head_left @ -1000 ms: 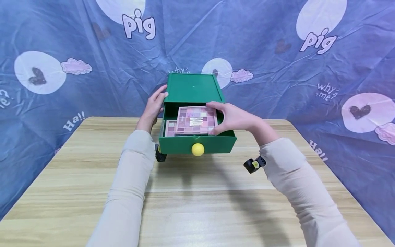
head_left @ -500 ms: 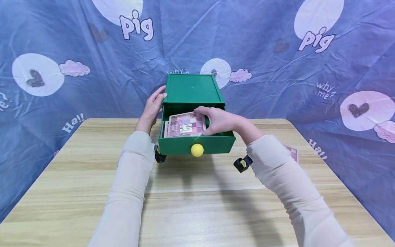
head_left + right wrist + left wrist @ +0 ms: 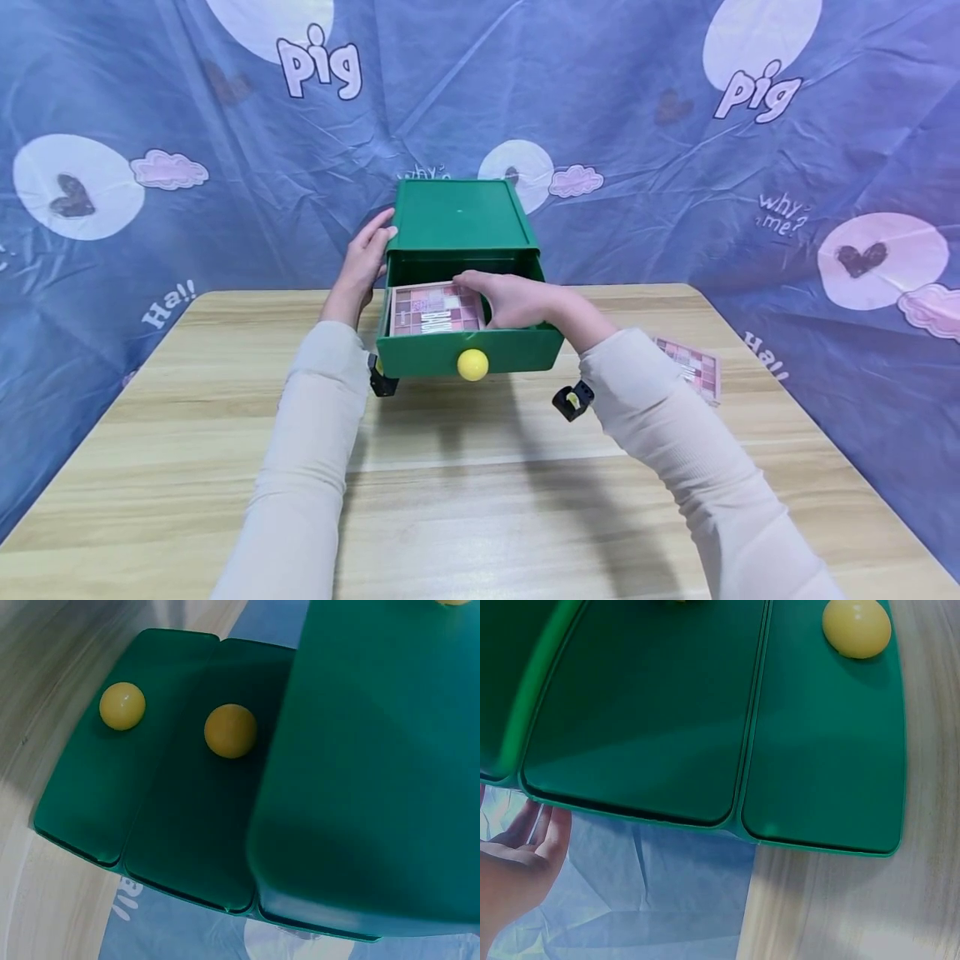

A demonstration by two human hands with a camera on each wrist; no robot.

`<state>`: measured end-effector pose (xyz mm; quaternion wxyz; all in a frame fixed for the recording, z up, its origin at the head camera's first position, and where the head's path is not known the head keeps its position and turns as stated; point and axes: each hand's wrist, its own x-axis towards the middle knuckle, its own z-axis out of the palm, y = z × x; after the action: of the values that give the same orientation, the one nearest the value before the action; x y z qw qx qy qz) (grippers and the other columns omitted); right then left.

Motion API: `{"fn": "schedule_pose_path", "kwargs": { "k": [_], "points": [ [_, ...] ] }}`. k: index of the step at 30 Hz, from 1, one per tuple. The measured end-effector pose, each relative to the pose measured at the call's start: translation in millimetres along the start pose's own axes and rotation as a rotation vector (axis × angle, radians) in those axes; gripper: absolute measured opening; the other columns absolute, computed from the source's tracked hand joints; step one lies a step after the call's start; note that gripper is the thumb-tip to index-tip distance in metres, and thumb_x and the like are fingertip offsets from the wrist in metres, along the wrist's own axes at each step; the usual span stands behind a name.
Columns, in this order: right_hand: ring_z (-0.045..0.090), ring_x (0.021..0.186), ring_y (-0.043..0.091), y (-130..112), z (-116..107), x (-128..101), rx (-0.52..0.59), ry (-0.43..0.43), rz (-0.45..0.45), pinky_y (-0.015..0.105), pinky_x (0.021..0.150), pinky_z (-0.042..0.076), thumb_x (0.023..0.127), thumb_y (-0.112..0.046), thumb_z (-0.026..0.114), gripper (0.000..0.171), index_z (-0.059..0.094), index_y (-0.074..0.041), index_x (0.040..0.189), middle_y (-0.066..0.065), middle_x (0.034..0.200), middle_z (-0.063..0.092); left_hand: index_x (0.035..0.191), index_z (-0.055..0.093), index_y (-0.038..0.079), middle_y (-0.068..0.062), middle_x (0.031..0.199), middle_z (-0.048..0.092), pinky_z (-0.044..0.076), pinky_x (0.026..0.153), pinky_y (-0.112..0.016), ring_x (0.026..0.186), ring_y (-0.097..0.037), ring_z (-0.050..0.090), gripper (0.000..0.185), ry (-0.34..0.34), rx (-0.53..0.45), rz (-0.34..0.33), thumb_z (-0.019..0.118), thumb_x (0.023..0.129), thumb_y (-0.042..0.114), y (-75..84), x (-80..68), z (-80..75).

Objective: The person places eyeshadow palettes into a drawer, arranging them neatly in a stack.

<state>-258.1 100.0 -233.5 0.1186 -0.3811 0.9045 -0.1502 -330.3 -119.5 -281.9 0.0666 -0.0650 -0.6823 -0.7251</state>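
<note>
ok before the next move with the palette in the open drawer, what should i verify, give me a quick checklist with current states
1. Top drawer pulled open: ok.
2. Left hand against the cabinet's side: ok.
3. Right hand gripping the drawer palette: ok, at its right side.
4. Lower drawers closed: ok.
5. Drawer free to close: not ok, the right hand is inside.
6. Right sleeve off the table palette: cannot tell, they overlap in the head view.
</note>
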Motion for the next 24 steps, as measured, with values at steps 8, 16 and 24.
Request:
{"fn": "schedule_pose_path", "kwargs": {
  "k": [8,16,24],
  "points": [
    [0.039,0.106,0.020,-2.2,-0.1,-0.5,0.005,-0.041,0.023,0.033,0.089,0.033,0.071,-0.032,0.068,0.083,0.024,-0.003,0.135,0.009,0.129,0.033,0.130,0.041,0.024,-0.001,0.128,0.038,0.033,0.087,-0.040,0.103,-0.018,0.043,0.047,0.001,-0.015,-0.007,0.048,0.084,0.028,1.4,-1.0,1.1],
    [0.038,0.108,0.020,-3.3,-1.6,-2.2,-0.008,-0.049,0.047,0.034,0.089,0.033,0.071,-0.036,0.068,0.086,0.021,-0.004,0.136,0.009,0.131,0.032,0.130,0.041,0.026,0.001,0.132,0.032,0.034,0.087,-0.039,0.108,-0.018,0.041,0.046,-0.009,-0.014,-0.006,0.047,0.085,0.029,1.0,0.3,1.3],
    [0.048,0.097,0.021,-10.1,-3.8,-6.4,-0.045,0.014,0.081,0.033,0.086,0.035,0.079,-0.031,0.061,0.079,0.015,-0.005,0.138,0.010,0.136,0.028,0.130,0.041,0.025,0.000,0.131,0.034,0.034,0.087,-0.039,0.106,-0.019,0.042,0.047,-0.005,-0.017,-0.014,0.048,0.084,0.029,1.6,-0.2,-0.5]
  ]
}}
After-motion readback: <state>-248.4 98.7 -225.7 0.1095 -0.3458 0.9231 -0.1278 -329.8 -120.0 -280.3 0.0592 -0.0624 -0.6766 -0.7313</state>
